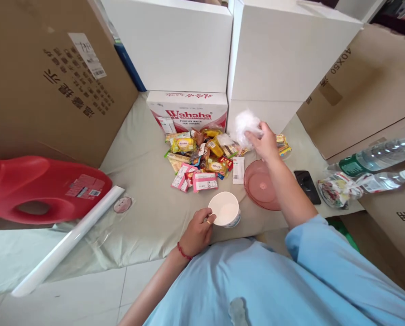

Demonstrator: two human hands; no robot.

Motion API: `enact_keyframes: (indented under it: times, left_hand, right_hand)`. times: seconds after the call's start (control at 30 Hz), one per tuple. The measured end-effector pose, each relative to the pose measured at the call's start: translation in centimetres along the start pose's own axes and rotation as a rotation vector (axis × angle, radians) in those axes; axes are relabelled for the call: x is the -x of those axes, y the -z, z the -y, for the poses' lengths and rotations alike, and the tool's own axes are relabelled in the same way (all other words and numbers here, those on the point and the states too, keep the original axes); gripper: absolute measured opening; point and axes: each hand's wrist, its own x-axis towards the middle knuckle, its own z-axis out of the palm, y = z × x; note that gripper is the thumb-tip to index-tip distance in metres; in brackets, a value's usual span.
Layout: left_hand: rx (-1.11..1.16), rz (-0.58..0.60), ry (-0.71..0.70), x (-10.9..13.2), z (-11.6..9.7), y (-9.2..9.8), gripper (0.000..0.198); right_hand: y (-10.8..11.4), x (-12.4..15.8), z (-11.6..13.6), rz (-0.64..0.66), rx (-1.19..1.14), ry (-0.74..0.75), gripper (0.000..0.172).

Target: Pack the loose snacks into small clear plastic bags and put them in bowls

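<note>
My left hand (197, 231) pinches the rim of a white paper cup (227, 208) at the front edge of the cloth-covered surface. The cup's mouth faces up toward me and its inside looks bare. Farther off to the right, my right hand (262, 139) has its fingers closed on a crumpled bundle of thin white plastic (246, 127), held up in front of the white boxes. Below my right forearm lies a reddish translucent plate (257, 184), partly hidden by the arm. A pile of wrapped snacks (202, 156) lies left of the bundle, with a white packet (238, 170) beside it.
A Wahaba-type carton (189, 113) and stacked white boxes (189, 50) stand behind. On the left are a large cardboard box (63, 86), a red jug (49, 188) and a white roll (69, 240). A phone (307, 186) and plastic bottles (382, 156) lie right.
</note>
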Motion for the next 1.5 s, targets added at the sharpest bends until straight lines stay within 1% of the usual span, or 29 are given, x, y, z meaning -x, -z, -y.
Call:
enact_keyframes:
  times: [0.07, 0.1, 0.13, 0.17, 0.23, 0.27, 0.33, 0.37, 0.43, 0.5, 0.53, 0.6, 0.7, 0.73, 0.8, 0.87, 0.93, 1.0, 1.03, 1.1, 1.13, 1.17, 1.2, 1.27, 1.33, 1.37, 1.4, 1.47, 1.5]
  left_hand:
    - [0.019, -0.006, 0.000, 0.2, -0.4, 0.5, 0.033]
    - [0.032, -0.011, 0.006, 0.4, -0.6, 0.7, 0.032]
    - [0.044, -0.015, 0.018, 0.6, -0.7, 0.9, 0.031]
    - [0.056, -0.017, 0.034, 0.7, -0.9, 1.2, 0.029]
    - [0.074, -0.014, 0.065, 0.8, -1.1, 1.5, 0.024]
    - [0.081, -0.013, 0.072, 0.6, -1.1, 1.6, 0.022]
    - [0.092, -0.011, 0.071, -0.1, -1.2, 1.6, 0.018]
    - [0.099, -0.013, 0.065, -0.6, -1.2, 1.5, 0.018]
    - [0.118, -0.026, 0.053, -2.0, -1.3, 1.4, 0.018]
    - [0.141, -0.034, 0.041, -3.6, -1.7, 1.5, 0.019]
    - [0.151, -0.032, 0.032, -4.4, -2.0, 1.5, 0.019]
    - [0.166, -0.015, 0.002, -5.9, -2.7, 1.9, 0.018]
    - [0.187, 0.011, -0.064, -7.5, -4.1, 2.4, 0.018]
    - [0.190, 0.022, -0.090, -8.0, -4.6, 2.4, 0.018]
    - [0.183, 0.031, -0.148, -8.6, -5.4, 2.3, 0.022]
    - [0.165, -0.023, -0.197, -9.1, -6.0, 2.0, 0.033]
    - [0.137, -0.111, -0.208, -9.3, -6.2, 1.6, 0.046]
    - [0.099, -0.151, -0.172, -9.2, -6.0, 1.3, 0.052]
    - [0.076, -0.147, -0.142, -9.0, -5.7, 1.2, 0.049]
    - [0.030, -0.126, -0.075, -8.1, -4.8, 1.1, 0.038]
    - [0.012, -0.114, -0.046, -7.5, -4.4, 1.0, 0.032]
    - [-0.002, -0.103, -0.023, -6.7, -3.8, 0.9, 0.027]
    - [-0.015, -0.092, -0.003, -5.9, -3.4, 0.9, 0.023]
    - [-0.043, -0.081, 0.030, -4.3, -2.6, 0.7, 0.019]
    - [-0.080, -0.087, 0.063, -3.1, -2.3, 0.5, 0.018]
    - [-0.103, -0.098, 0.075, -2.7, -2.4, 0.4, 0.017]
    - [-0.127, -0.109, 0.086, -2.5, -2.5, 0.3, 0.018]
    - [-0.167, -0.126, 0.103, -2.2, -3.0, 0.1, 0.022]
    - [-0.179, -0.132, 0.113, -2.1, -3.2, 0.0, 0.024]
  right_hand:
    - [-0.6, -2.2, -1.8, 0.015, 0.101, -0.072, 0.077]
    - [-0.7, -2.3, -2.4, 0.024, 0.144, -0.096, 0.079]
    - [-0.5, -1.8, -2.8, 0.026, 0.175, -0.100, 0.075]
    - [-0.2, -0.6, -2.9, 0.025, 0.189, -0.081, 0.067]
    - [1.1, 3.3, -2.7, 0.053, 0.165, 0.015, 0.046]
    - [1.9, 5.7, -2.5, 0.105, 0.131, 0.085, 0.039]
    - [3.7, 10.4, -2.1, 0.308, 0.091, 0.224, 0.032]
    - [4.7, 12.4, -2.0, 0.329, 0.099, 0.243, 0.030]
    - [6.8, 15.3, -2.0, 0.233, 0.115, 0.186, 0.026]
    - [8.7, 16.9, -1.9, 0.094, 0.106, 0.111, 0.024]
    - [9.5, 17.5, -1.8, 0.080, 0.090, 0.121, 0.022]
    - [10.5, 18.2, -1.1, 0.171, 0.061, 0.243, 0.027]
    - [10.5, 18.8, 0.3, 0.378, 0.099, 0.504, 0.044]
    - [10.2, 18.8, 0.7, 0.424, 0.128, 0.563, 0.044]
    - [9.9, 18.5, 1.1, 0.484, 0.170, 0.642, 0.036]
    - [10.2, 18.0, 0.9, 0.501, 0.168, 0.661, 0.026]
    - [11.5, 17.4, 0.2, 0.437, 0.146, 0.628, 0.021]
    - [13.5, 16.9, -0.8, 0.262, 0.160, 0.522, 0.020]
    - [14.6, 16.6, -1.6, 0.149, 0.195, 0.453, 0.020]
    - [16.7, 15.8, -3.8, -0.074, 0.340, 0.296, 0.018]
    - [17.5, 15.0, -5.2, -0.153, 0.443, 0.213, 0.018]
    - [18.2, 14.0, -6.7, -0.195, 0.554, 0.124, 0.019]
    - [18.7, 12.5, -8.4, -0.200, 0.664, 0.031, 0.019]
    - [19.2, 8.3, -11.6, -0.090, 0.821, -0.167, 0.019]
    - [19.2, 2.9, -14.0, 0.014, 0.834, -0.289, 0.019]
    - [19.0, 0.0, -14.8, 0.008, 0.783, -0.299, 0.020]
    - [18.9, -2.9, -15.3, -0.035, 0.703, -0.271, 0.024]
    - [18.4, -7.6, -15.4, -0.047, 0.633, -0.195, 0.046]
    - [18.2, -9.3, -15.3, -0.032, 0.593, -0.138, 0.054]
